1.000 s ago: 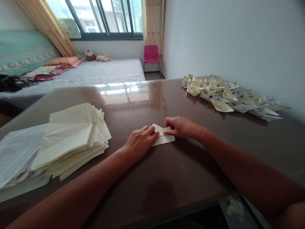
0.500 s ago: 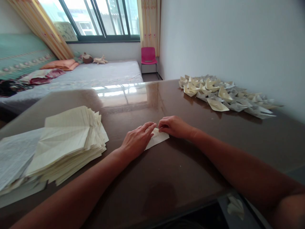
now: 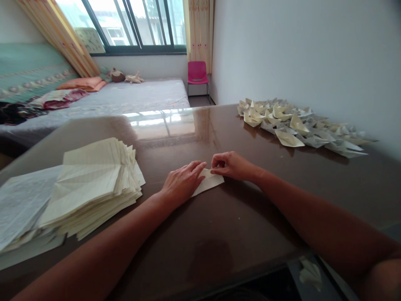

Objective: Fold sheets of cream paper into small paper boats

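A small folded piece of cream paper (image 3: 210,182) lies flat on the dark glossy table (image 3: 238,217) in front of me. My left hand (image 3: 182,182) rests palm down on its left part, fingers stretched over it. My right hand (image 3: 232,165) pinches the paper's upper right edge between thumb and fingertips. Much of the paper is hidden under my left hand.
A thick stack of cream and printed sheets (image 3: 75,188) sits at the left of the table. A heap of folded paper boats (image 3: 297,125) lies at the far right by the white wall. Beyond the table are a bed (image 3: 125,98) and a pink chair (image 3: 197,73).
My left hand has flattened its fingers over the paper. My right hand has shifted from pressing on the paper to pinching its top edge. The view has moved slightly.
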Tool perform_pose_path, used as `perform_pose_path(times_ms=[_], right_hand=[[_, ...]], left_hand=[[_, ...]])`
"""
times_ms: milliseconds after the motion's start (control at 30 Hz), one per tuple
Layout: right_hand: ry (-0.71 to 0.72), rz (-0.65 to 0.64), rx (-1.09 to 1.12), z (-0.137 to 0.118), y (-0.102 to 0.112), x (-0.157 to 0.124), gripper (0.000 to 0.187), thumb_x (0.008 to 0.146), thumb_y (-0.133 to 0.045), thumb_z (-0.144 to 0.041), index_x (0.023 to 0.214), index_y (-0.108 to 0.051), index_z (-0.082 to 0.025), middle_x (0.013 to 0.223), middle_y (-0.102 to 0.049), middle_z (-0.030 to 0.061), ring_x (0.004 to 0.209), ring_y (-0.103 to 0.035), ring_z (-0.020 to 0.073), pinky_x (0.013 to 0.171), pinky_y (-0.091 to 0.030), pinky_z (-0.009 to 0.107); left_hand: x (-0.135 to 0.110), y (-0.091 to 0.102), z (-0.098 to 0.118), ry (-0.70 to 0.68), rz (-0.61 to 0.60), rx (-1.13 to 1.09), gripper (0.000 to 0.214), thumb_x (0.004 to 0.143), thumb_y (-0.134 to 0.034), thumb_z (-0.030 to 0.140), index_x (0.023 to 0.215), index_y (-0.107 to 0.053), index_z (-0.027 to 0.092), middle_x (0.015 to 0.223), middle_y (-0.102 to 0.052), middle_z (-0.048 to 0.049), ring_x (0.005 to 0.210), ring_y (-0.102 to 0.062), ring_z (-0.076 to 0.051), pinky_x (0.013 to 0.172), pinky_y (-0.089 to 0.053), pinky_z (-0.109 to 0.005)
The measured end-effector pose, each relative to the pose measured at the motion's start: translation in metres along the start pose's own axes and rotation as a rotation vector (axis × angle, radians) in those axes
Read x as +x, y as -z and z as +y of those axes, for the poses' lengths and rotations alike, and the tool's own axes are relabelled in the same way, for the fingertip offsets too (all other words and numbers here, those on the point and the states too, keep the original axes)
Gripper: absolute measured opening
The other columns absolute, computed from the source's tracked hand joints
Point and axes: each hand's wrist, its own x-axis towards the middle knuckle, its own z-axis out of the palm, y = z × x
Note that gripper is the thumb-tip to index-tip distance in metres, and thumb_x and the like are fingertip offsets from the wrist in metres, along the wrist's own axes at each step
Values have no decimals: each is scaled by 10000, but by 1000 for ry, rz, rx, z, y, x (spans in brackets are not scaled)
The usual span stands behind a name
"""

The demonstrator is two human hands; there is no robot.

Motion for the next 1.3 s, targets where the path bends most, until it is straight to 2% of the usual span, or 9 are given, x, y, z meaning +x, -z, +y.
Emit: perform_pose_path(times_ms=[200,367,500,700,900,1067,1167,1300], right_hand=[[60,-40,78,-2,5,-2,134,780,-648,-304,796,-656,-170,690,-613,-18,633,-523,101,600,-365,205],[-58,-56,-23,-5,7,-4,118,763,-665,-293,785,-654,-178,714,-646,-5,626,-553,107,598,-365,212],[-85,-92,11,-8,9,-5,139,765,-656,-314,780,-648,-176,701,-649,-10,596,-535,99,579,-361,213],[-2,-94,81,-6,10,-3,79,750,-626,-240,772,-615,-165,679,-626,-13,612,-543,103,573,-387,206],[-12,-99,152,-7,11,-4,119,768,-623,-273,784,-593,-159,672,-597,-16,612,-527,104,568,-394,209],[-53,-101,239,-1,6,-1,146,782,-623,-284,834,-598,-150,687,-613,-9,638,-541,112,586,-403,214],[-70,-110,284,1,4,0,161,798,-604,-259,909,-594,-143,743,-650,9,686,-569,123,621,-418,222],[-92,-147,343,0,5,-1,201,825,-567,-244,1000,-562,-145,723,-633,-12,670,-551,113,619,-415,219]], left_hand=[[0,0,0,-18,-14,9,445,946,-418,388,1380,-389,290,1358,-546,13,1041,-635,-203,744,-544,-310],[0,-1,1,-11,-29,14,431,946,-425,383,1368,-410,299,1332,-569,-2,1072,-620,-197,767,-537,-297],[0,-1,1,-4,-25,6,411,948,-418,387,1351,-432,309,1332,-567,8,1064,-622,-188,765,-536,-282],[0,2,1,22,-24,-21,426,939,-432,390,1359,-431,319,1347,-543,0,1039,-633,-189,754,-536,-276],[1,4,0,57,-4,-122,341,949,-396,368,1263,-524,329,1244,-585,6,895,-669,-165,737,-521,-267],[1,1,-1,52,40,-189,312,955,-371,385,1177,-581,324,1165,-610,12,877,-667,-160,749,-508,-261],[1,0,0,43,59,-202,329,951,-374,405,1212,-562,338,1160,-607,12,862,-662,-157,738,-505,-259],[0,0,0,25,92,-222,352,948,-387,406,1266,-528,353,1154,-603,10,828,-649,-143,703,-492,-246]])
